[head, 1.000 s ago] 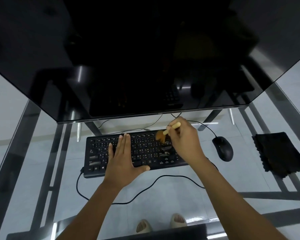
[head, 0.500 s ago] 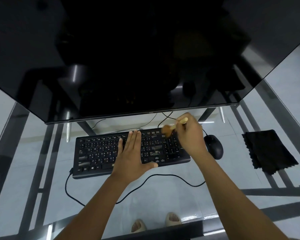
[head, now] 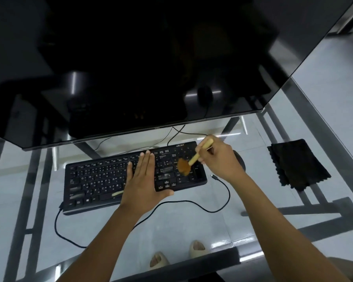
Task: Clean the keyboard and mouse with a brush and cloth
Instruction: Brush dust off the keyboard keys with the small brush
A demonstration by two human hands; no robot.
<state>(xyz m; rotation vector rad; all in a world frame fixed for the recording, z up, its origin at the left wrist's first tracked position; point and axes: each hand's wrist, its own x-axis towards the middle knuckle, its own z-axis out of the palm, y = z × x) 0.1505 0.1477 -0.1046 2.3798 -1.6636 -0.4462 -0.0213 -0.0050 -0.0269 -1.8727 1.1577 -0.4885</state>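
Dark monitor (head: 151, 58) fills the upper view, leaning over a glass worktop (head: 192, 224). Thin black cables (head: 172, 133) trail out from beneath the screen. Dark metal frame bars (head: 32, 180) run under the glass. Pale tiled floor (head: 334, 68) below, with two beige sandals (head: 197, 248) at the near edge.

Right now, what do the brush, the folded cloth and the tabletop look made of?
Brush: pale handle, likely wood or bamboo, matte; soft brown bristles.
Cloth: black matte fabric with zigzag edges, probably microfibre.
Tabletop: clear glass, since the floor and feet show through it, on a dark frame.
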